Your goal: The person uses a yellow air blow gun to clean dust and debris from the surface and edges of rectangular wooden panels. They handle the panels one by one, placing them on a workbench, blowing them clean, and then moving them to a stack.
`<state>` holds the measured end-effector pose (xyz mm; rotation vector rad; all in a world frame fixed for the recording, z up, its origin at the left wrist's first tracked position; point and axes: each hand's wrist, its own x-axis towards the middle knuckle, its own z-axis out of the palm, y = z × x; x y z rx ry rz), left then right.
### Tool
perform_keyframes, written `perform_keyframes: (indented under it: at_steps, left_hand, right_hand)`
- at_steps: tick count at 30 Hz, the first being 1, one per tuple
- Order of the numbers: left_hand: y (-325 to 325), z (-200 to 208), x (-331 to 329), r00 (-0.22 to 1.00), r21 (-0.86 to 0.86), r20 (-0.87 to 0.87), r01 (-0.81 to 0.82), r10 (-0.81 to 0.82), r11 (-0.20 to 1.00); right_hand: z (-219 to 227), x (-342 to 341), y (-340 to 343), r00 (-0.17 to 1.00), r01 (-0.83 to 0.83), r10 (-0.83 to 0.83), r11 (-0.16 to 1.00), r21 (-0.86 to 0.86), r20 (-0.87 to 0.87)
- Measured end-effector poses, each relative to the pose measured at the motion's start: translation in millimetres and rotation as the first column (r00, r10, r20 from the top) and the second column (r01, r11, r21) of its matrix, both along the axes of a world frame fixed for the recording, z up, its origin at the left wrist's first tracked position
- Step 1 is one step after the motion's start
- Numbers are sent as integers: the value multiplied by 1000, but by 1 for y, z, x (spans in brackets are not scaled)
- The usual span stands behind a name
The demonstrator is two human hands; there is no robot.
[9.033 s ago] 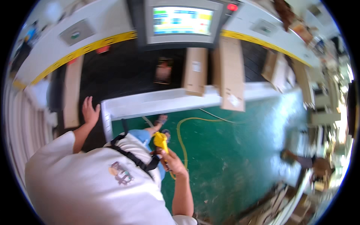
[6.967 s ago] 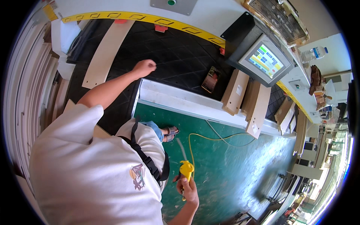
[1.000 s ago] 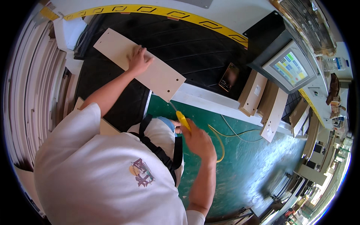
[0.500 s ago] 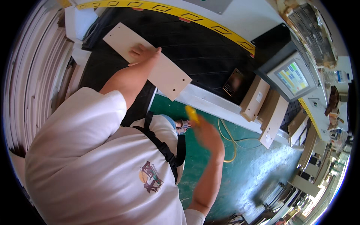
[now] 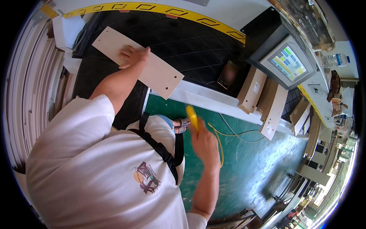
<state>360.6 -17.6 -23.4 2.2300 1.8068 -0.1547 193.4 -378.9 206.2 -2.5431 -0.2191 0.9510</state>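
Observation:
A pale flat board with small dark holes near its ends lies slantwise on the black machine table. Its near right corner juts over the table's front edge. My left hand rests on top of the board, its fingers spread and touching the surface. Over the green floor, in front of my body, my right hand is closed around a yellow handheld tool. The tool's yellow end points up and away from me. Its exact kind cannot be made out, since the hand covers the rest.
On the table's right lie a dark phone-like slab and several wooden pieces. A touchscreen panel stands behind them. A yellow hose trails over the floor. Stacked pale boards stand at the left.
The whole view has shifted a little, so the scene sits farther left. My left hand stays on the board. My right hand, blurred before, shows more sharply with the yellow tool raised upright.

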Motion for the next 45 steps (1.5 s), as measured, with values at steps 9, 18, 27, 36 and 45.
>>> perform_keyframes:
  at_steps: [9, 18, 27, 36, 45]
  left_hand:
    - [3, -4, -5, 999, 36, 27, 21, -22, 999]
    - [-3, -14, 1, 997, 81, 51, 50, -54, 995]
    - [0, -7, 3, 995, -4, 55, 82, -82, 997]
    - [-4, 2, 0, 992, -21, 93, 85, -82, 996]
    - [8, -5, -1, 984, -47, 89, 160, -155, 986]
  right_hand:
    - [51, -26, -42, 994, 72, -61, 989, -132, 87]
    - [91, -62, -66, 998, 47, -44, 995, -90, 39]
    - [19, -38, -22, 998, 0, -4, 998, 70, 61]
    - [-44, -33, -3, 958, 259, -213, 930, 261, -193]
    - [-83, -60, -25, 547, 836, -486, 358, 416, -682]
